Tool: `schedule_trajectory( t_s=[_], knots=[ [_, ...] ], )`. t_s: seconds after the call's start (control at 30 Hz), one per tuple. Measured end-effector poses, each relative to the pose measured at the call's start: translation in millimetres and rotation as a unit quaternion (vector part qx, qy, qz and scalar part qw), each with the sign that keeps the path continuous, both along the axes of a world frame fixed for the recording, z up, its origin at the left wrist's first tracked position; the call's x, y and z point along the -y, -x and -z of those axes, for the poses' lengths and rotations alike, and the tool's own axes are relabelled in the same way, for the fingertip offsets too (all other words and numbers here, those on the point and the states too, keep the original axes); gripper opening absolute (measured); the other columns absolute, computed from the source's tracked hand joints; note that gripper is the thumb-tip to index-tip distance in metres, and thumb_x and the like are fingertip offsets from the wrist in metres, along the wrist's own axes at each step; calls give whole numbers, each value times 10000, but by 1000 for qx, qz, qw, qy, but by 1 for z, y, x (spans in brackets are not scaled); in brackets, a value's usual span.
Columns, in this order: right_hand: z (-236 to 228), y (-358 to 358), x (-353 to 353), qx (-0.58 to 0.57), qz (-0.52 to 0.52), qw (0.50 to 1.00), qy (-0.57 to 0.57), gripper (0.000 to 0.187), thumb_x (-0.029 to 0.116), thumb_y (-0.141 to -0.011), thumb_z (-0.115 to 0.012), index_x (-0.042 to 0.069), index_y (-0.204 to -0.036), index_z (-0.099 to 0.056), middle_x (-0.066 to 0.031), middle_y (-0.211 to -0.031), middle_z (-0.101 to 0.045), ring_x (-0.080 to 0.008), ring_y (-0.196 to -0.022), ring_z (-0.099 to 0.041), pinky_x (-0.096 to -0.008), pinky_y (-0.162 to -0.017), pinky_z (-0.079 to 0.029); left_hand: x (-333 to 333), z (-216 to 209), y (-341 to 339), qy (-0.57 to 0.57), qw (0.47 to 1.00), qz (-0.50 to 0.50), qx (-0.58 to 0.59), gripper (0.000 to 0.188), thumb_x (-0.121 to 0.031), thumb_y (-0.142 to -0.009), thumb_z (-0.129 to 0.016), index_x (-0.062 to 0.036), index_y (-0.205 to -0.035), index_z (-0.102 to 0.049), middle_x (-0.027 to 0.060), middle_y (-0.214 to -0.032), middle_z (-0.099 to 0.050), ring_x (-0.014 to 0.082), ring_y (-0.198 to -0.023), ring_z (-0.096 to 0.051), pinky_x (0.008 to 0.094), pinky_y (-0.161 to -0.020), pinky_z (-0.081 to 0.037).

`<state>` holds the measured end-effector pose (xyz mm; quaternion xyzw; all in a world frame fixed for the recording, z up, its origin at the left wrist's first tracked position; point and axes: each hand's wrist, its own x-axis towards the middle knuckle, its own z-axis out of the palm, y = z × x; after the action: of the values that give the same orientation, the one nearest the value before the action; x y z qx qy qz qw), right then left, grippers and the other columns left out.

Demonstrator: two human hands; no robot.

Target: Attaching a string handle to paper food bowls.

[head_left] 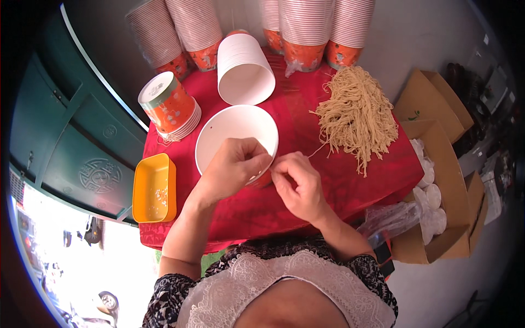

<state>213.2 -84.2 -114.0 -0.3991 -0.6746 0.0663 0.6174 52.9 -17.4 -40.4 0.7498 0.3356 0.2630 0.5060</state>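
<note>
Head view — work surface and contents.

1. Left hand [234, 167]: curled over the near rim of the white paper bowl [235, 134], thumb and fingers closed on the rim wall, apparently to keep the bowl tilted and steady where it stands at the middle of the table.

2. Right hand [298, 186]: just beside the left, fingertips pinched together on a thin string [316, 151] that runs up and right toward the loose bundle. The pinch sits at the bowl's rim, so the string appears to be worked at the edge of the bowl; whether it passes through the wall cannot be told.

3. Bundle of pale tan strings [358, 112]: lying fanned out on the cloth to the right of the bowl, within easy reach of the right hand — likely the supply from which single strands are drawn.

4. Red tablecloth [306, 218]: covers the small table.

5. Stack of white bowls on its side [245, 68]: behind the working bowl, mouth toward the person.

6. Orange patterned cups [169, 104]: one short stack to the left, mouth down; taller stacks along the far edge.

7. Yellow tray [154, 188]: at the left edge, holding a few small pale bits.

8. Cardboard boxes [437, 164]: on the floor to the right, with white lids and clear plastic wrap inside.
</note>
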Motion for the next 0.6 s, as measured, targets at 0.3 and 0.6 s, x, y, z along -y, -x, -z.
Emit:
schedule_trajectory(
  t_s=[0.3,0.6],
  knots=[
    [24,-1,-12,-64,-48,987,139,47,16,-876,-643,-13,-895,-611,-127,-827,-636,-264,-783,-624,-355,-705,-489,-5,15,-9,-74,993,-60,76,158,-66,-890,-639,29,-766,-614,15,-621,-592,49,-556,-530,230,-459,-405],
    [22,-5,-11,-103,-57,978,175,52,-7,-877,-634,-13,-928,-623,-146,-864,-657,-261,-768,-647,-349,-684,-510,-16,10,-15,35,998,-30,35,200,-90,-909,-634,32,-752,-614,20,-555,-542,66,-485,-485,250,-412,-365]
  ],
)
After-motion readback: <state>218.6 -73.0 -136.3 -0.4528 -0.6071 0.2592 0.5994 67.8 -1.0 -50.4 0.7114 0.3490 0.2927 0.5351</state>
